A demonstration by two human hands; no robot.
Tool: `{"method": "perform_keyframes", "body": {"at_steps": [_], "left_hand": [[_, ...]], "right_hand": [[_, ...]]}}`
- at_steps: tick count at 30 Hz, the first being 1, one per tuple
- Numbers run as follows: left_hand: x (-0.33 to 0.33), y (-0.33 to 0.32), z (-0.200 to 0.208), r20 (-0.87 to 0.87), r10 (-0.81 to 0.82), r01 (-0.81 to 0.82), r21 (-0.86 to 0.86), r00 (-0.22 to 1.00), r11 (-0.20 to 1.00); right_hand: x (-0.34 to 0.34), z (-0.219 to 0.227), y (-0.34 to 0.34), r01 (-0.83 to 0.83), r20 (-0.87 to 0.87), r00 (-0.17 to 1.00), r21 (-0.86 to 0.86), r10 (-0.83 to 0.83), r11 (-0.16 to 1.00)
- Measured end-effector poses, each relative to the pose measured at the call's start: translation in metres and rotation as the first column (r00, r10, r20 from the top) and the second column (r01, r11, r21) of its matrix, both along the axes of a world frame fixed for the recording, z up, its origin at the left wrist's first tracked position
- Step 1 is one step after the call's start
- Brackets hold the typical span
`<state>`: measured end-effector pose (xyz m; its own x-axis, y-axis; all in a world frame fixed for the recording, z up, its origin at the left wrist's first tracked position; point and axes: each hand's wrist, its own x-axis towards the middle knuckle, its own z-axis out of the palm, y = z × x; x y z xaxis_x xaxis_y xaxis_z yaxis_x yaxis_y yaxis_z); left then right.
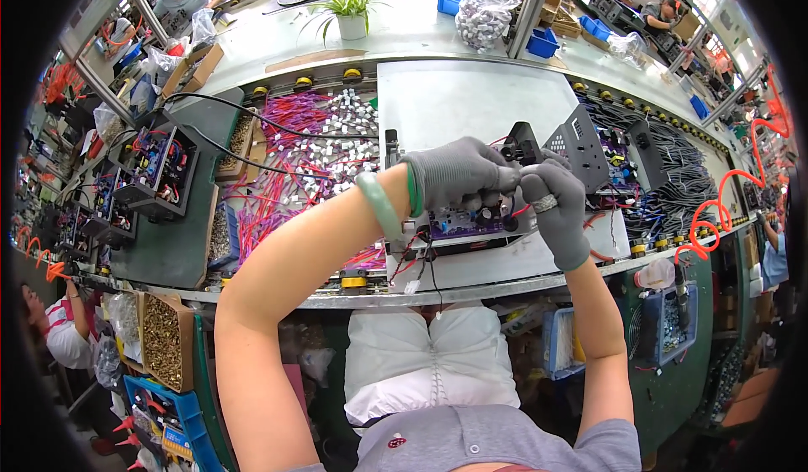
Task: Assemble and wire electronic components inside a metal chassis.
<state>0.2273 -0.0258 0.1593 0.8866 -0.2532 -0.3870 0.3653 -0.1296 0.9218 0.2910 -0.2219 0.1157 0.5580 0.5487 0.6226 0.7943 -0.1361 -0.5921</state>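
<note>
We have the purple circuit board [463, 222] directly beneath our fingers, its near edge toward us. Our left hand [463, 173] and right hand [557, 211], both in gray gloves, meet above it; their fingers are bent in close, with little gap, but we cannot tell what, if anything, they pinch. A red wire [522, 210] shows just beside our right fingers. Thin leads with a white plug [412, 287] hang nearer us than our left fingers. Right of our fingers stands a perforated black metal panel [581, 148]; beyond them stretches a pale work board [471, 93]. Left of our fingers we see heaped red and purple wires [295, 135] with white connectors; farther right lie bundled black cables [694, 173] and a coiled orange hose [724, 211]. Well past our fingers stand a potted plant [353, 26] and a bag of small parts [486, 13].
</note>
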Motion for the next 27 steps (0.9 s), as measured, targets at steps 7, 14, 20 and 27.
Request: {"method": "perform_keyframes", "body": {"at_steps": [7, 14, 20, 27], "left_hand": [[-0.017, 0.01, 0.024, 0.45, -0.023, -0.412, 0.835, 0.892, 0.366], [-0.043, 0.046, -0.036, 0.621, -0.064, -0.548, 0.731, 0.781, 0.407], [-0.043, 0.041, -0.034, 0.618, 0.105, -0.572, 0.632, 0.779, 0.523], [-0.049, 0.047, -0.051, 0.785, 0.389, -0.752, 0.143, 0.482, 0.643]], "right_hand": [[0.027, 0.021, 0.007, 0.028, 0.276, 0.958, -0.353, 0.075, 0.935], [0.032, 0.03, 0.033, 0.024, 0.256, 0.927, -0.767, 0.273, 0.641], [0.033, 0.029, 0.033, -0.013, 0.323, 0.883, -0.708, 0.34, 0.706], [0.034, 0.023, 0.045, 0.02, 0.381, 0.83, -0.75, 0.408, 0.661]]}}
